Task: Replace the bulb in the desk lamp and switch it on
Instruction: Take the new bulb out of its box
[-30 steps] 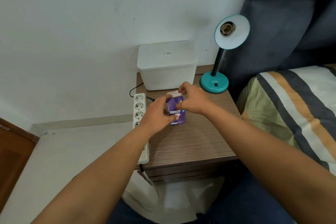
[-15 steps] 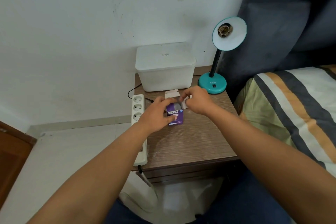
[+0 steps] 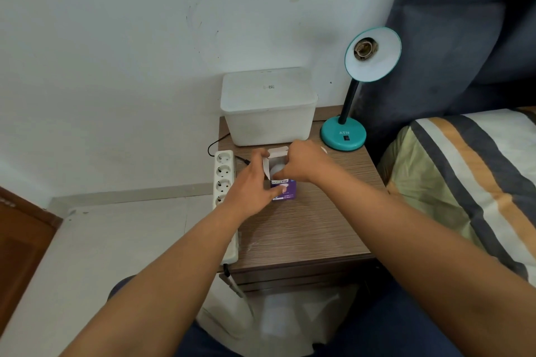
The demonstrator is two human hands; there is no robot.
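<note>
Nightstand (image 3: 304, 229): both hands on bulb box (image 3: 285, 190).

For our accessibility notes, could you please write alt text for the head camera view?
Two bare hands open a purple bulb box on a wooden bedside table: the left hand steadies it while the right hand reaches the white bulb inside. Behind stands a teal desk lamp, its socket empty.

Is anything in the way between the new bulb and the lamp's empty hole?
Nothing visible. The bulb sits in the opened box near the lamp, whose socket is bare.
</note>
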